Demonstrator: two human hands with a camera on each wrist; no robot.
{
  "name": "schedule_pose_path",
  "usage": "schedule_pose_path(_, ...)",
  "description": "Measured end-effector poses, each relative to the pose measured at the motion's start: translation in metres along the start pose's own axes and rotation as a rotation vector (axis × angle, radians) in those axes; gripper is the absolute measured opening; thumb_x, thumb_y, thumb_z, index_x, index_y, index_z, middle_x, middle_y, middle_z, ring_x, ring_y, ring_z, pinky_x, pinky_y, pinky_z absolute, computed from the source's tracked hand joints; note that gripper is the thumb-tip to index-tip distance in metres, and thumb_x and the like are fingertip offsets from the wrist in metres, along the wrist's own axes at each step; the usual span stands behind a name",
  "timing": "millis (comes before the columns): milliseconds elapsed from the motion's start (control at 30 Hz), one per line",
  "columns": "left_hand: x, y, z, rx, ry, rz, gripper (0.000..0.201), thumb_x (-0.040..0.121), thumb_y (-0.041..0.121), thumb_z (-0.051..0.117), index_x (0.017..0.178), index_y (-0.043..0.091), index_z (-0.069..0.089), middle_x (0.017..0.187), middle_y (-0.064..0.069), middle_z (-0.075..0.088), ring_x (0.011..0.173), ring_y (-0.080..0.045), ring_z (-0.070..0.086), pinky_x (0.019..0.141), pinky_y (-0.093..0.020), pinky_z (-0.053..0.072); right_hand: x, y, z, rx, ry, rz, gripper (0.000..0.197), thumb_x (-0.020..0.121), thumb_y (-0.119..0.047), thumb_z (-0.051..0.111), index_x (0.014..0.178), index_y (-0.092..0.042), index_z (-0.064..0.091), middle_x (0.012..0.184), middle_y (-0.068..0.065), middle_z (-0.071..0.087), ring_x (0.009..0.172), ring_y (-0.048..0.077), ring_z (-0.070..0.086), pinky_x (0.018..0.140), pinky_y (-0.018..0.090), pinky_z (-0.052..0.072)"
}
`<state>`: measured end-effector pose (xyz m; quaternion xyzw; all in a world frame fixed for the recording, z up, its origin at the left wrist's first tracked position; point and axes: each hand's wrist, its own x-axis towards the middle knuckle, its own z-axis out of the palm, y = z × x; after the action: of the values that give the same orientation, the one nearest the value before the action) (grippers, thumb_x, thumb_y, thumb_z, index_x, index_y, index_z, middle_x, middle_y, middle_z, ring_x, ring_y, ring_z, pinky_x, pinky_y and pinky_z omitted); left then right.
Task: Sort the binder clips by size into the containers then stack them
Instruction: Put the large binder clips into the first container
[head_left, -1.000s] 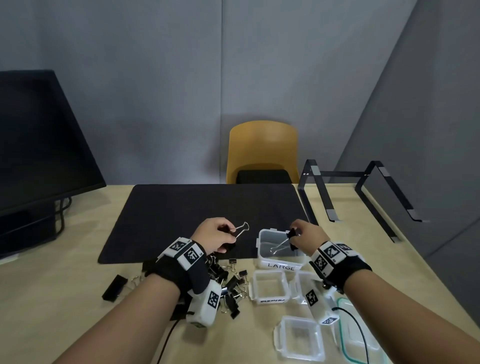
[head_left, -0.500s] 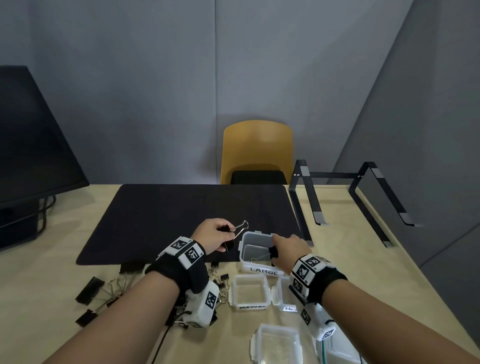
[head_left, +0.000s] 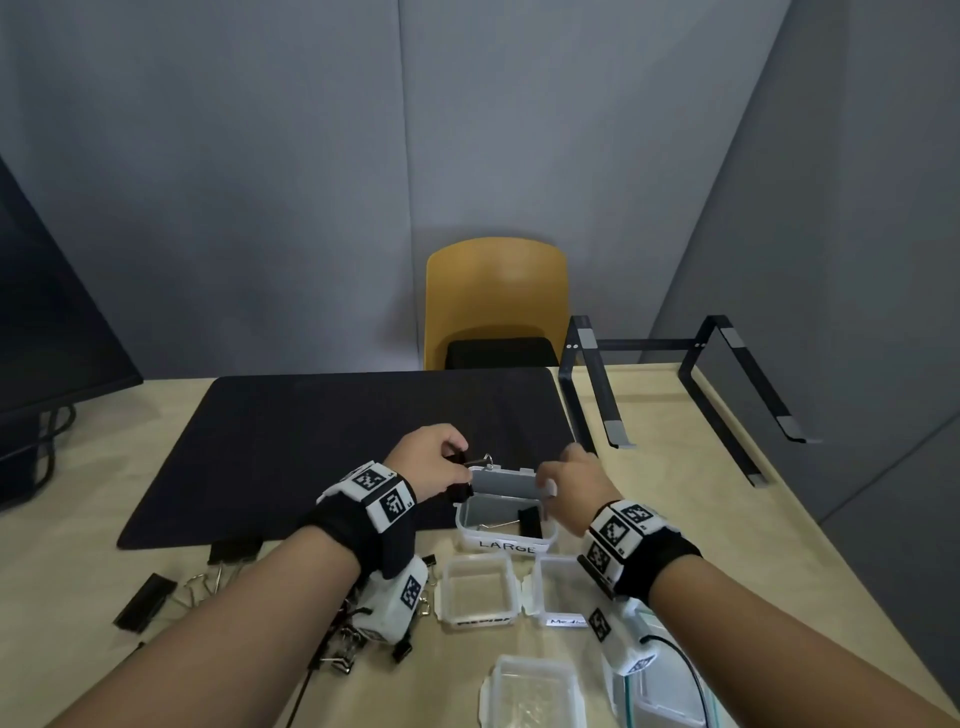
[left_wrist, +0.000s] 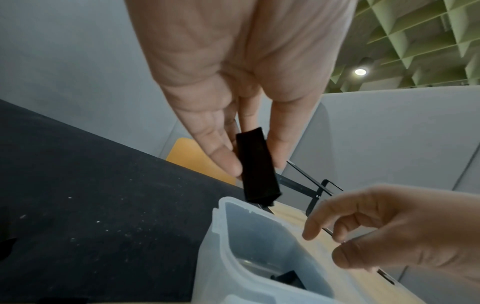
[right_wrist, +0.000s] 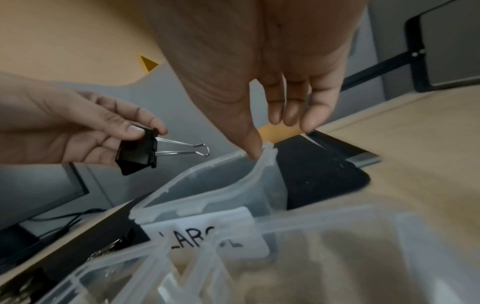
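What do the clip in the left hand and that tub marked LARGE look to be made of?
Binder clip: body likely black painted metal, smooth with a dull sheen; its looped handles are bright silvery wire, probably steel.

LARGE container: seemingly frosted translucent plastic, since light passes through its walls and the rim has moulded tabs. Its white label looks like paper.

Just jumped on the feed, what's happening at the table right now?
A person is sorting binder clips by size. The left hand pinches a large black binder clip just above the clear container labelled LARGE, not yet dropped in. The right hand touches that container's far rim with its thumb tip and holds nothing. One clip already lies inside. More clips wait on the table beside empty containers.
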<state>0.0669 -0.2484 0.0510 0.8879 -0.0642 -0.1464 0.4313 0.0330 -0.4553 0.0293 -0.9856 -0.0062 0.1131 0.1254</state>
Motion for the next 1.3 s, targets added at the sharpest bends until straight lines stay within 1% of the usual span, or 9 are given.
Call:
schedule_pose_path(67,0.002,0.004,0.005,0.051,-0.013,0.049,0.027,0.077,0.014,0.073,0.102,0.018,0.063,0.096,0.0,0.059,0.072,-0.012,0.06,0.075,-0.03,0.056,0.0,0.008,0.002,0.065,-0.028,0.039,0.028,0.088,-0.015,0.056,0.113,-0.023,0.063,0.118,0.008,0.043,0.109,0.028,0.048,0.097,0.034,0.044)
schedule_pose_path(167,0.005,0.008,0.011,0.199,-0.074,0.118,0.026,0.076,0.021,0.075,0.1,0.022,0.066,0.098,0.005,0.062,0.087,-0.012,0.061,0.083,-0.03,0.054,-0.001,0.011,0.003,0.171,-0.079,0.053,0.032,0.088,-0.011,0.053,0.117,-0.022,0.061,0.116,0.009,0.051,0.102,0.027,0.058,0.091,0.03,0.048)
schedule_pose_path(300,0.007,0.01,0.02,0.459,-0.166,0.174,0.034,0.081,0.03,0.07,0.114,0.023,0.065,0.118,0.007,0.062,0.107,-0.012,0.058,0.094,-0.029,0.048,-0.001,0.011,0.004,0.262,-0.097,0.09,0.036,0.088,-0.005,0.048,0.118,-0.02,0.061,0.098,0.003,0.052,0.092,0.025,0.062,0.085,0.035,0.054)
schedule_pose_path(567,0.012,0.005,0.035,0.615,-0.26,0.204,0.038,0.088,0.027,0.061,0.126,0.02,0.06,0.131,0.001,0.057,0.119,-0.018,0.053,0.102,-0.032,0.043,-0.003,0.011,0.008,0.367,-0.103,0.131,0.033,0.09,-0.003,0.046,0.116,-0.019,0.058,0.106,0.013,0.062,0.086,0.029,0.067,0.075,0.04,0.059)
schedule_pose_path(667,0.01,0.008,0.039,0.761,-0.292,0.241,0.031,0.09,0.022,0.054,0.12,0.019,0.062,0.125,-0.002,0.059,0.113,-0.022,0.056,0.095,-0.035,0.047,-0.003,0.011,0.008,0.383,-0.103,0.132,0.034,0.09,-0.002,0.046,0.117,-0.018,0.058,0.105,0.014,0.062,0.086,0.03,0.067,0.076,0.042,0.058)
schedule_pose_path(767,0.009,0.01,0.045,0.931,-0.286,0.3,0.02,0.09,0.017,0.05,0.103,0.016,0.066,0.106,-0.004,0.066,0.098,-0.024,0.06,0.081,-0.033,0.048,-0.004,0.013,0.008,0.386,-0.093,0.121,0.032,0.091,-0.003,0.045,0.116,-0.016,0.058,0.104,0.014,0.063,0.086,0.029,0.066,0.078,0.041,0.058)
schedule_pose_path(900,0.009,0.005,0.05,1.064,-0.271,0.367,0.024,0.093,0.02,0.044,0.097,0.018,0.068,0.1,-0.001,0.068,0.099,-0.023,0.057,0.09,-0.033,0.036,-0.005,0.015,0.008,0.383,-0.077,0.123,0.031,0.092,-0.005,0.043,0.116,-0.016,0.059,0.105,0.013,0.063,0.08,0.025,0.063,0.08,0.04,0.057)
schedule_pose_path(1067,0.012,-0.006,0.049,1.086,-0.3,0.358,0.024,0.091,0.01,0.041,0.087,0.021,0.062,0.092,0.002,0.065,0.095,-0.02,0.051,0.087,-0.033,0.032,-0.002,0.015,0.009,0.371,-0.088,0.107,0.033,0.09,-0.005,0.046,0.119,-0.017,0.057,0.112,0.012,0.062,0.083,0.021,0.058,0.088,0.037,0.054)
schedule_pose_path(1300,0.007,-0.014,0.054,1.043,-0.078,0.41,0.027,0.09,0.031,0.053,0.114,0.028,0.064,0.114,0.003,0.053,0.109,-0.02,0.044,0.094,-0.034,0.034,-0.003,0.018,0.009,0.373,-0.095,0.1,0.032,0.09,-0.007,0.049,0.119,-0.018,0.057,0.112,0.011,0.062,0.09,0.025,0.063,0.087,0.037,0.054)
